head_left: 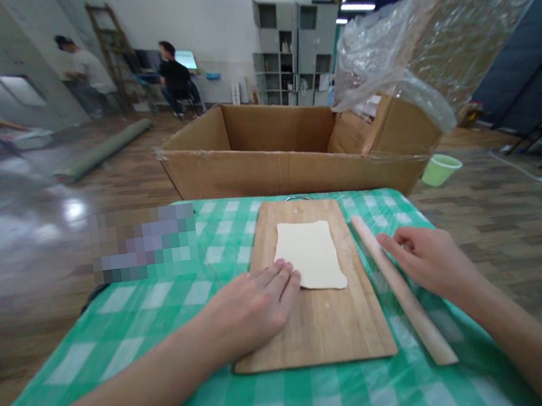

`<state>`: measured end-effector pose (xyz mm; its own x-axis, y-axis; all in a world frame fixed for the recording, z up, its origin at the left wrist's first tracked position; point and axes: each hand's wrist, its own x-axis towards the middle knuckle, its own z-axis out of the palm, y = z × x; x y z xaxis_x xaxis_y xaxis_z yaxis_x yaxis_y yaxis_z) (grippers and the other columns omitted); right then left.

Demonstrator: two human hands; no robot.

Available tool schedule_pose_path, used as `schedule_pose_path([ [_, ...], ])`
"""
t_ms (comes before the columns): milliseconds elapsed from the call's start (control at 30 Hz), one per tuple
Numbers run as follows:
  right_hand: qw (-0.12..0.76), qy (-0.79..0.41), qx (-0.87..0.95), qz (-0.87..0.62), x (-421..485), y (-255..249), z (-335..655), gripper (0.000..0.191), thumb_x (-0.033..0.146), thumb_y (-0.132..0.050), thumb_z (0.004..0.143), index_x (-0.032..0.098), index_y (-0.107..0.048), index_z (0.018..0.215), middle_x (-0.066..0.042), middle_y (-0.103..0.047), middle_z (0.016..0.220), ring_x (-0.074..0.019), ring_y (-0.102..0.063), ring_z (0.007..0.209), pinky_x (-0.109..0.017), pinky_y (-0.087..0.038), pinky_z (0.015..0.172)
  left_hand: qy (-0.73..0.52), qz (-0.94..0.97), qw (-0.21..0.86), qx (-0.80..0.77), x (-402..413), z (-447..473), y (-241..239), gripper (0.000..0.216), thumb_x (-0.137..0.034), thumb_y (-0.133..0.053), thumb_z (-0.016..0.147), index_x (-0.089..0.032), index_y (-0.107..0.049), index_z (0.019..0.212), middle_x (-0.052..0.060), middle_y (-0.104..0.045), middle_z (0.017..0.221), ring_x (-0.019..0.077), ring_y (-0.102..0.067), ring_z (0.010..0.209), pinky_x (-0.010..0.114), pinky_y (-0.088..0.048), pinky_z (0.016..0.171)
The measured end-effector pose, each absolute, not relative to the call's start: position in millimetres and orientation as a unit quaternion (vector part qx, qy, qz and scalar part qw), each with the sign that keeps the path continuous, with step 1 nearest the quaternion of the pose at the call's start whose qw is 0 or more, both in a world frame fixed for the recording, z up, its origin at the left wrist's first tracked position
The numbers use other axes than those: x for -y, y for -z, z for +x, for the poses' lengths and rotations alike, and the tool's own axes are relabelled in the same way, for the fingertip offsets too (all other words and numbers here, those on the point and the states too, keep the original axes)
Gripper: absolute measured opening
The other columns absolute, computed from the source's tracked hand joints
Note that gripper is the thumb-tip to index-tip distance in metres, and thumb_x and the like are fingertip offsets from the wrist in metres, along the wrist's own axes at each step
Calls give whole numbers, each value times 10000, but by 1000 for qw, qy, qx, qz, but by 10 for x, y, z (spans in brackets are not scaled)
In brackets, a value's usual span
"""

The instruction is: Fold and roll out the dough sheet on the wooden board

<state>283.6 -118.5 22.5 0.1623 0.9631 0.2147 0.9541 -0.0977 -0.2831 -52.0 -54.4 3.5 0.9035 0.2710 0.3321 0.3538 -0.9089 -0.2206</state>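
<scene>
A flat, pale, roughly rectangular sheet of dough [312, 250] lies on a wooden cutting board [316, 329]. Across the lower left corner of the dough rest the fingertips of my left hand [259, 306], stretched out and palm down, holding nothing. To the right of the board a plain wooden rolling pin [400, 286] lies lengthwise on the tablecloth. My right hand [428, 253] is just right of its upper half, thumb pointing at the pin, fingers loosely bent and apart from the thumb. Whether the thumb touches the pin is hard to see.
A green-and-white checked cloth [185, 385] covers the table. Beyond its far edge stands a big cardboard box [266, 167] with plastic wrap [394, 82]. A light green bucket [439, 169] is on the floor at right. Two people are in the background; a blurred-out patch covers the table's left edge.
</scene>
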Motion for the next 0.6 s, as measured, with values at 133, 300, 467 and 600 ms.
schedule_pose_path([
  [133, 261, -47, 730, -629, 1251, -260, 2687, 275, 436, -565, 996, 210, -710, 1058, -54, -732, 835, -204, -667, 700, -319, -489, 640, 143, -964, 142, 176, 492, -538, -43, 333, -98, -353, 1043, -141, -640, 1208, 156, -752, 1207, 246, -755, 1066, 329, -622, 828],
  [300, 266, -41, 857, -439, 1246, -170, 2463, 447, 305, -690, 937, 240, -630, 1375, -130, -663, 1363, -303, -608, 1246, -478, -513, 1048, 205, -954, 69, 207, 449, -555, -54, 278, -182, -374, 1064, -181, -644, 1130, 64, -781, 1002, 188, -763, 841, 269, -591, 694],
  [467, 341, -31, 852, -395, 1214, -129, 2392, 271, 171, -524, 1022, 236, -708, 1210, -73, -775, 1113, -242, -681, 1100, -417, -550, 973, 302, -910, -100, 265, 571, -500, -230, 212, -220, -481, 1027, -207, -687, 1078, 10, -785, 941, 135, -736, 777, 227, -551, 698],
  [600, 380, -57, 803, -456, 1264, -279, 2272, 193, 298, -554, 1044, 211, -720, 1001, -50, -762, 887, -186, -701, 803, -299, -542, 726, 304, -882, -241, 268, 699, -436, -414, 185, -239, -551, 969, -216, -712, 1057, 5, -775, 948, 152, -717, 823, 254, -533, 738],
])
